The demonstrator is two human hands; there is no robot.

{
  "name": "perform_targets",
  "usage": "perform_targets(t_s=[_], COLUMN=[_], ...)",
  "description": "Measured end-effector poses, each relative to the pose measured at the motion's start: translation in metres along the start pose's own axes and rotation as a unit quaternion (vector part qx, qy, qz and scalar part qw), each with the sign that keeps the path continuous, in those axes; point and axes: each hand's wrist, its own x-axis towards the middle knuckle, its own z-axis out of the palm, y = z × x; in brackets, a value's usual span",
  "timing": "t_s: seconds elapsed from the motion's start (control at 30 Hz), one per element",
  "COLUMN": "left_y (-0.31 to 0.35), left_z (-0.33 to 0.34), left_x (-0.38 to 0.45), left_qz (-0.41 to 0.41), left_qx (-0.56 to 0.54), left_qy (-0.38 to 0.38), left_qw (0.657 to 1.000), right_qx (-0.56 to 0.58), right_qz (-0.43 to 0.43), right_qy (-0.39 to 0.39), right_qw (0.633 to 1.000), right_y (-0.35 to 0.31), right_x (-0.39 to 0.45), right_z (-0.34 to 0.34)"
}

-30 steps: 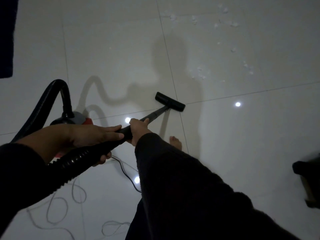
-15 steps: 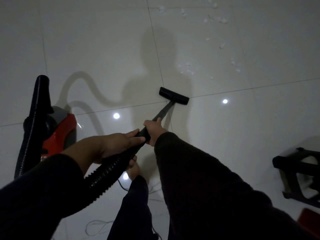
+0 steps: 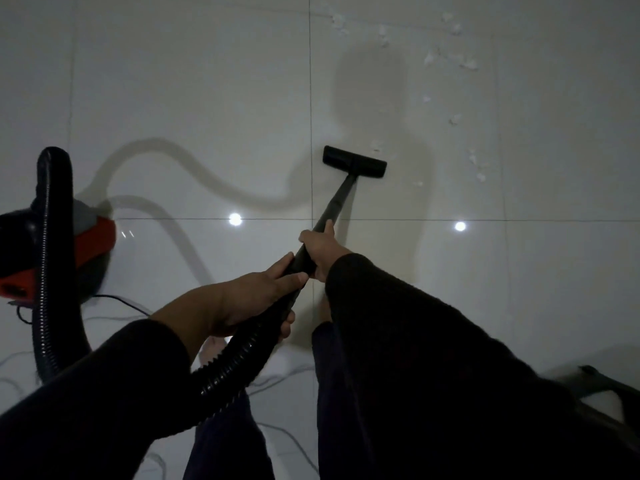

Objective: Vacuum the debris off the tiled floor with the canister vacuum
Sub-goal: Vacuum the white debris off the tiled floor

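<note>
Dark sleeves [image 3: 398, 341] fill the lower frame, with dark trousers [image 3: 225, 438] between them at the bottom edge. At lower centre the left hand [image 3: 242, 303] is clenched around the ribbed hose [image 3: 239, 358] where it meets the wand. Just above it the right hand [image 3: 320, 249] wraps the wand [image 3: 341, 199], thumb lying along the tube. The hose drops from the left hand toward lower left, then rises in a tall loop at the left edge, in front of the red and grey canister [image 3: 88, 240], which sits on the floor at mid left. A thin cord [image 3: 121, 301] trails from the canister across the tiles toward lower centre. A dark object at the lower right corner is too dim to identify. The wand slants up to the black head [image 3: 353, 161], which lies flat on the pale glossy floor [image 3: 173, 98] just right of a vertical grout line, above centre. White debris [image 3: 464, 62] is scattered from the upper right down to just beside the head's right end, with one bit near its top edge. Two bright light reflections shine on the tiles along the horizontal grout line.
</note>
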Motion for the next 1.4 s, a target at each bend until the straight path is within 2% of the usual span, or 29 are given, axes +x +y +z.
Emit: perform_targets(t_s=[0.3, 0.63, 0.97, 1.4], left_y=[0.047, 0.076, 0.124, 0.223], left_z=[0.051, 0.065, 0.042, -0.014], left_x=[0.041, 0.068, 0.092, 0.128], left_qz=[0.039, 0.056, 0.066, 0.103], left_qx=[-0.040, -0.061, -0.072, -0.081], left_qy=[0.014, 0.038, 0.051, 0.057], left_qw=[0.998, 0.996, 0.994, 0.990], right_qx=[-0.050, -0.071, -0.096, -0.137], right_qz=[-0.010, -0.018, -0.038, -0.066], right_qy=[-0.020, -0.023, -0.035, -0.025], right_qw=[0.998, 0.997, 0.994, 0.988], right_y=[-0.047, -0.080, -0.138, -0.254], right_x=[0.023, 0.046, 0.075, 0.124], right_z=[-0.063, -0.086, -0.082, -0.057])
